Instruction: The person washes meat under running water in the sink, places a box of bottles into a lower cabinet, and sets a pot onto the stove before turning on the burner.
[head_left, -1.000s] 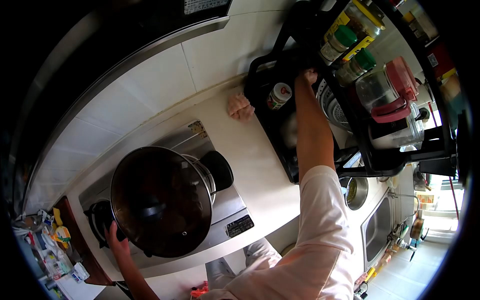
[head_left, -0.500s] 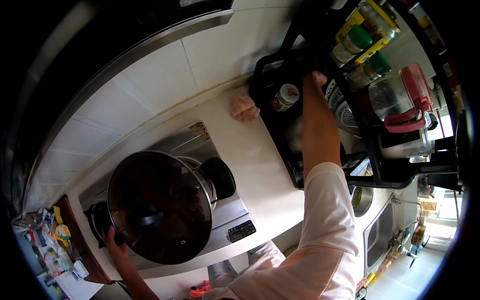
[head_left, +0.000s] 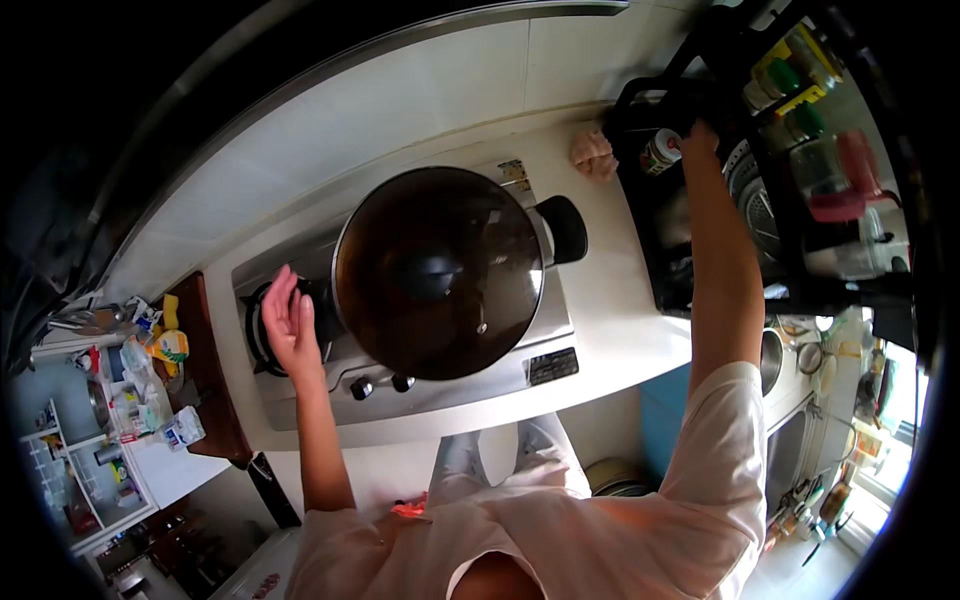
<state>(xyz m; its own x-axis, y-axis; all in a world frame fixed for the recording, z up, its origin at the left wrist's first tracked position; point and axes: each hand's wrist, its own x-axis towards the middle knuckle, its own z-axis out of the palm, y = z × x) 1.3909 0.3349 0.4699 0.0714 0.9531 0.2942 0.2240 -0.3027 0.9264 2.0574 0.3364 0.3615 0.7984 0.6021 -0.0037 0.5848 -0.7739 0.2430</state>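
My left hand (head_left: 290, 322) is raised over the left burner (head_left: 262, 325), beside the pot, palm partly up and fingers apart, holding nothing. A large pot with a dark glass lid (head_left: 440, 320) sits on the steel gas stove (head_left: 455, 395); its black right handle (head_left: 566, 229) sticks out to the side. My right hand (head_left: 702, 138) reaches into the black rack (head_left: 640, 215), right beside a small jar with a white lid (head_left: 662, 151). Its fingers are lost in the dark, so whether they touch or grip anything is hidden.
A crumpled pinkish bundle (head_left: 594, 155) lies on the counter (head_left: 620, 290) against the rack. Green-lidded jars (head_left: 803, 122) and a pitcher with a red lid (head_left: 858, 175) stand on the upper shelf. Further right is a sink (head_left: 790, 450). Cluttered shelving (head_left: 110, 470) stands on the left.
My left hand has come away from the pot's left side and opened. My right hand stays inside the rack, now appearing closer to the small jar. The whole view has shifted.
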